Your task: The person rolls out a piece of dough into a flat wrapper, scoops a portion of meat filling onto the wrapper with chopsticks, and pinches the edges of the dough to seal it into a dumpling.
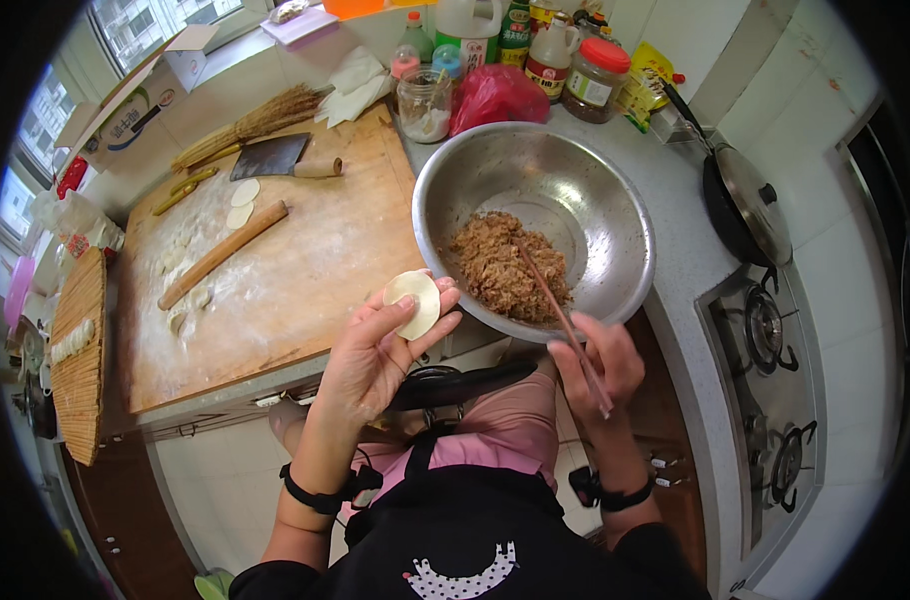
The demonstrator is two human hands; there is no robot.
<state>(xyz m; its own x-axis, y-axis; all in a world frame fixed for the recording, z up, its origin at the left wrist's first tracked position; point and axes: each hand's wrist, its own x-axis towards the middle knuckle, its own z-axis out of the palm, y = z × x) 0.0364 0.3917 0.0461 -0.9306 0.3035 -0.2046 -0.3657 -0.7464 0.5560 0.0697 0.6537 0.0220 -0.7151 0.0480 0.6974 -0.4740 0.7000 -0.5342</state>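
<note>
A round dough wrapper (417, 309) lies across the fingers of my left hand (383, 337), its thumb pressed on top. My right hand (605, 360) grips reddish chopsticks (556, 307); their tips are in brown minced filling (500, 262). That filling is heaped in the near left part of a large stainless steel bowl (605, 195). To the left, a wooden rolling pin (223, 255) rests diagonally on a floured wooden board (335, 225). Two more wrappers (242, 204) lie beyond the pin, and small dough pieces (175, 251) beside it.
A cleaver (271, 157) and a straw brush (252, 124) lie at the board's back. Behind the bowl stand a glass jar (425, 109), a red plastic bag (500, 97) and several bottles. A lidded pan (747, 202) and gas stove (766, 405) are right; a reed tray (79, 360) holds dumplings at left.
</note>
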